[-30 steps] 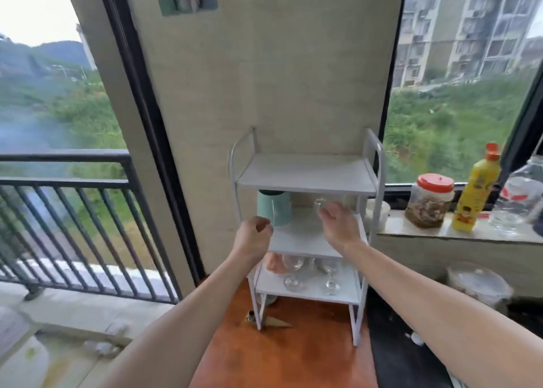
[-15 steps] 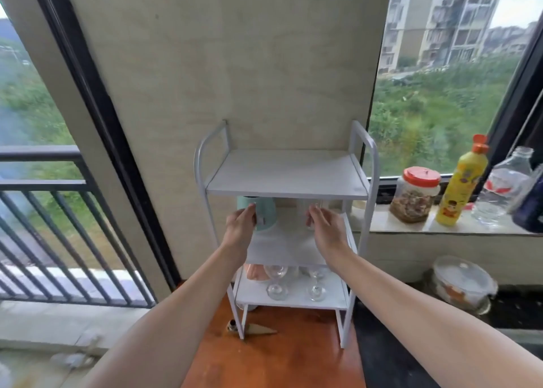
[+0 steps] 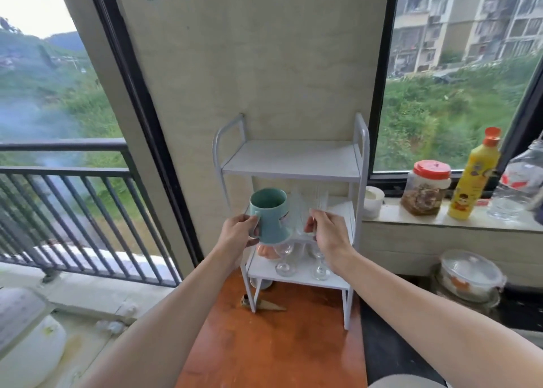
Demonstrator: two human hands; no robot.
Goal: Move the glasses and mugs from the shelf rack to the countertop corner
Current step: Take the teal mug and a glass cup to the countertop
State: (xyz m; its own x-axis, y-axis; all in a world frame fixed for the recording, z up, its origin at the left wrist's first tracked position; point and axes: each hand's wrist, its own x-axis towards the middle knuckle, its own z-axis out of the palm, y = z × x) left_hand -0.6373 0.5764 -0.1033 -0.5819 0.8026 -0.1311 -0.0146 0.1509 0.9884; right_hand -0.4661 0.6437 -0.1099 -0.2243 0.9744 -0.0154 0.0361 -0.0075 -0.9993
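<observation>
Head view: the left hand [image 3: 239, 232] curls round the handle of the upright teal mug [image 3: 271, 217], the right hand [image 3: 327, 230] pinches a blurred clear glass [image 3: 305, 211] just beside it, both at the front edge of the rack [image 3: 291, 160] middle shelf, above the counter [image 3: 279, 346].

A shelf rack [image 3: 291, 164] stands on a tabletop [image 3: 273, 346] against the wall [image 3: 264, 64]. Before its middle tier, the left hand [image 3: 238, 236] holds a mug [image 3: 271, 218], the right hand [image 3: 330, 230] a glass [image 3: 305, 211] just right of it. Two wine glasses [image 3: 284, 260] stand on the bottom tier.
</observation>
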